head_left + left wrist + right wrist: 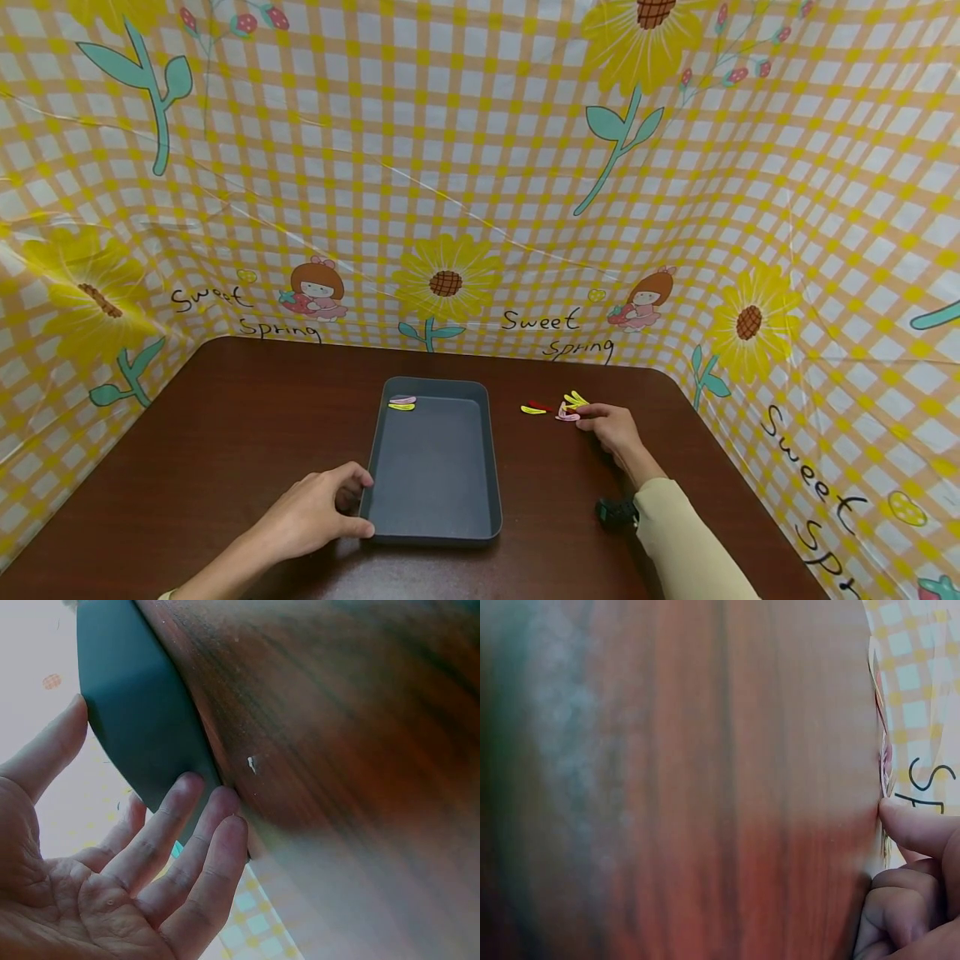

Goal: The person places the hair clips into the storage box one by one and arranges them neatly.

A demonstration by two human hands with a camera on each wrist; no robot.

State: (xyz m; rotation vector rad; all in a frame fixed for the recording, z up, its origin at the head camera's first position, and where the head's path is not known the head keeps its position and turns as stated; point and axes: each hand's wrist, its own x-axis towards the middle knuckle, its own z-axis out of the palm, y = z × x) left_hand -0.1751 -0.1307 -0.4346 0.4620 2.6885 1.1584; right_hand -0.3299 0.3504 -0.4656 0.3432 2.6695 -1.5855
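Observation:
A dark grey rectangular tray (492,467) stands on the table. My left hand (318,508) rests on its near left corner, thumb at the rim and fingertips (187,787) against the outer wall. Inside the tray, at its far left, lie a pink hair clip (402,400) and a yellow hair clip (402,407). To the right of the tray, my right hand (615,433) pinches the end of a pink hair clip (566,417) between thumb and index finger. Yellow clips (575,398) lie close beyond these fingertips. Its remaining fingers (900,907) are curled in.
Left of the small pile lie another yellow hair clip (533,410) and a red one (539,406). The dark brown wooden table (277,417) ends at a checked, flower-printed cloth (450,200) behind and at both sides. A black band (617,512) is on the right wrist.

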